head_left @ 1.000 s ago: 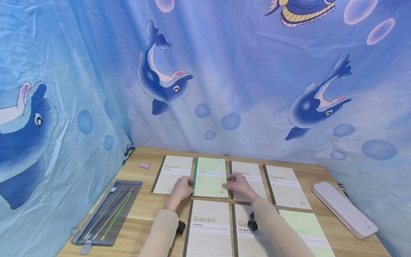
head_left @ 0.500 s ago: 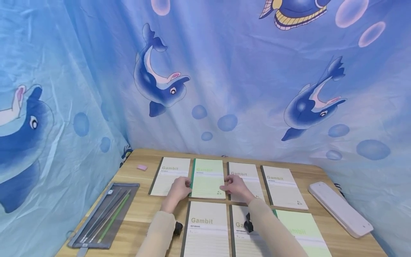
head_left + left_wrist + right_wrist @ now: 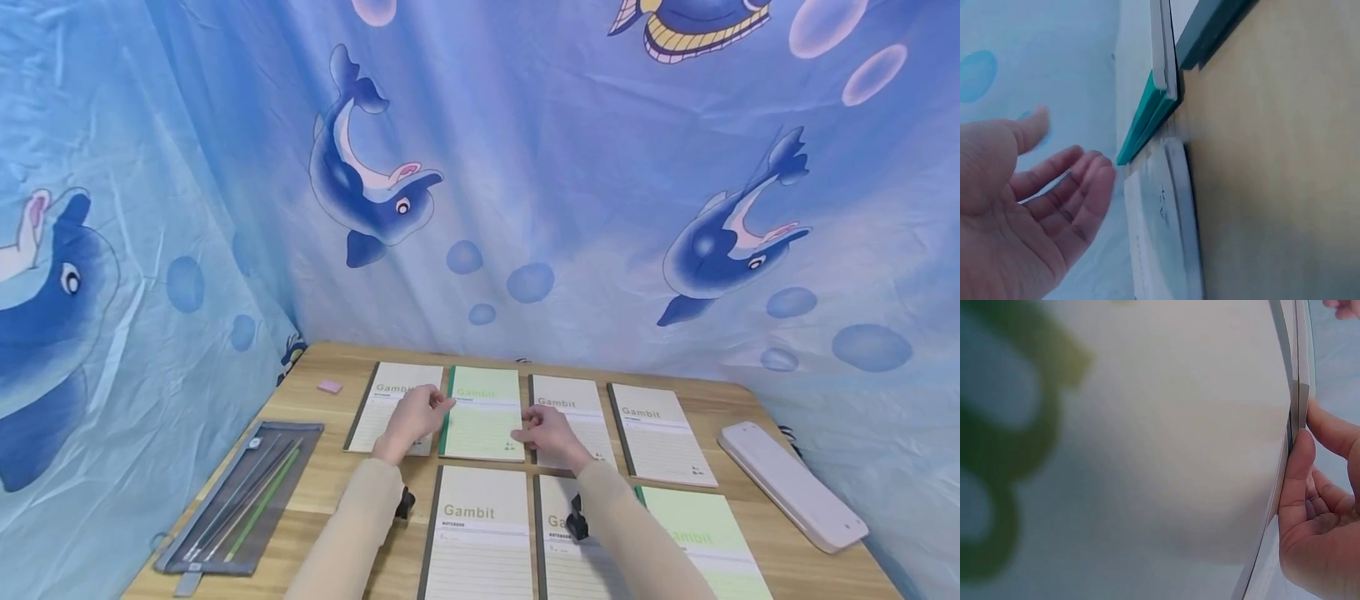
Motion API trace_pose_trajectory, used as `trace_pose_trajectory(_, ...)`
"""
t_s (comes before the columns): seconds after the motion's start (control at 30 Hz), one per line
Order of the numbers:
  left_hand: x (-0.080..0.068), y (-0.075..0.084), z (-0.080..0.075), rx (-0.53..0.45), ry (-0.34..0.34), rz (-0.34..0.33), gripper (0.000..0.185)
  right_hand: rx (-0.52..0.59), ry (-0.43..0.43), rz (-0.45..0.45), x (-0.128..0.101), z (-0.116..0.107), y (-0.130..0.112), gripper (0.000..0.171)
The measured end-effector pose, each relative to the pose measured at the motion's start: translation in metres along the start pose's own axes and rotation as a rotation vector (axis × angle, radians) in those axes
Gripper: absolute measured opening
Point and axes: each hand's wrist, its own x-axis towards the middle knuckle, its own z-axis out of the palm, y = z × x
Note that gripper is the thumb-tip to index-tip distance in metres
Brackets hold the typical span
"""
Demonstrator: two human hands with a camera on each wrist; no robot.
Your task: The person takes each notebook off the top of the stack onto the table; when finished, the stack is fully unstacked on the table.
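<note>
A green-covered notebook (image 3: 483, 425) with a dark green spine lies flat in the back row. My left hand (image 3: 416, 414) hovers over the white notebook (image 3: 367, 425) to its left. In the left wrist view that hand (image 3: 1035, 206) has loosely bent fingers and holds nothing, apart from the green spine (image 3: 1145, 115). My right hand (image 3: 551, 432) rests at the green notebook's right edge, its thumb over the cover. Beneath that hand lies another white notebook (image 3: 585, 404). In the right wrist view the thumb and index finger (image 3: 1300, 469) are beside a grey spine (image 3: 1297, 412).
Another white notebook (image 3: 663, 442) ends the back row. In front lie two white notebooks, one of them a nearer notebook (image 3: 480, 542), and a second green notebook (image 3: 705, 533). A mesh pencil pouch (image 3: 240, 500), a pink eraser (image 3: 330, 387) and a white case (image 3: 791, 487) lie at the sides.
My left hand has lifted away from the green notebook's spine, moving up and back over the white notebook. My right hand stays at the green notebook's right edge. The notebooks look unmoved.
</note>
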Motion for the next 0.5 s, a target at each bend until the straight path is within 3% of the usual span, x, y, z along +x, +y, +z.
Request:
trace_pose_trajectory(0.13,0.011,0.004,-0.001,0.062,-0.033,0.009,0.026,0.013,-0.001,0.0,-0.001,-0.001,0.001,0.043)
trace_pose_trajectory(0.3,0.023,0.003,-0.001,0.106,-0.111,-0.056,0.025,0.05,-0.011,0.001,0.0,-0.002,0.004,0.046)
trace_pose_trajectory(0.5,0.031,0.002,0.003,0.176,-0.173,-0.101,0.037,0.042,0.001,0.036,0.003,-0.001,0.006,0.047)
